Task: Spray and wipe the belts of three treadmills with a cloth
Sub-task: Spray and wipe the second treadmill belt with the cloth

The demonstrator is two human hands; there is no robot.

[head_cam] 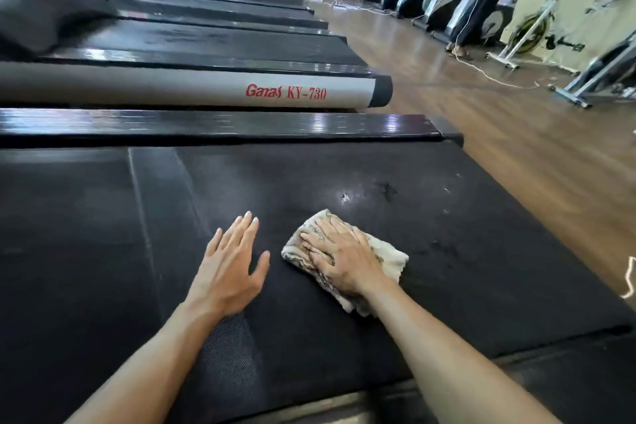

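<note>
A wide black treadmill belt (344, 175) fills the lower half of the head view. On it lies a crumpled, stained beige cloth (385, 258). My right hand (340, 256) presses flat on the cloth with its fingers spread. My left hand (230, 268) is open just left of the cloth, fingers straight, low over the belt and holding nothing. Small wet spots (344, 198) glisten on the belt beyond the cloth. No spray bottle is in view.
A grey side rail marked "Ganas KY-730" (285, 92) belongs to the neighbouring treadmill; several more treadmills (220, 10) run back in a row. To the right lies a wooden floor (499, 120) with a white cable, exercise bikes (523, 31) and two standing people (481, 0).
</note>
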